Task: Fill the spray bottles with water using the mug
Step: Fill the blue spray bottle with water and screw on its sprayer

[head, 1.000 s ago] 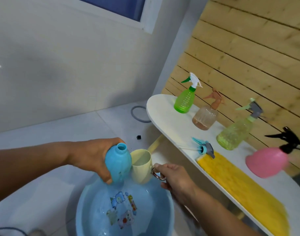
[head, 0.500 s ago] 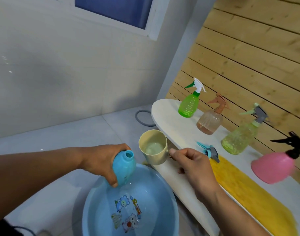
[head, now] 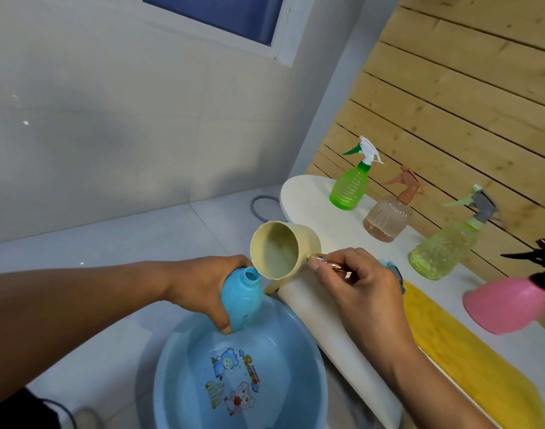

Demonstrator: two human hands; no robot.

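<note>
Blue plastic sets the stage: a wash basin (head: 172,382) with cartoon prints sits on the floor at 6 o'clock, holding water. Over its 12 o'clock rim the left hand (head: 200,289) wraps around a blue spray bottle (head: 241,297) with its top off, thumb along the lower side. The bottle's long axis leans, base toward 6 o'clock and open neck toward 1 o'clock. Just beyond the neck, at 1 o'clock from it, hangs the cream mug (head: 282,250), tipped so its mouth faces the camera and its lower lip sits right beside the opening; whether they touch I cannot tell. The right hand (head: 355,283) pinches the mug's metal handle at 3 o'clock of the cup. Water looks low inside the mug. My judgement: pouring turns on rolling the mug toward 7 o'clock so its lip clears that narrow neck; any miss falls into the basin. The detached blue trigger head (head: 395,270) peeks from behind the right hand on the white board (head: 311,199).
</note>
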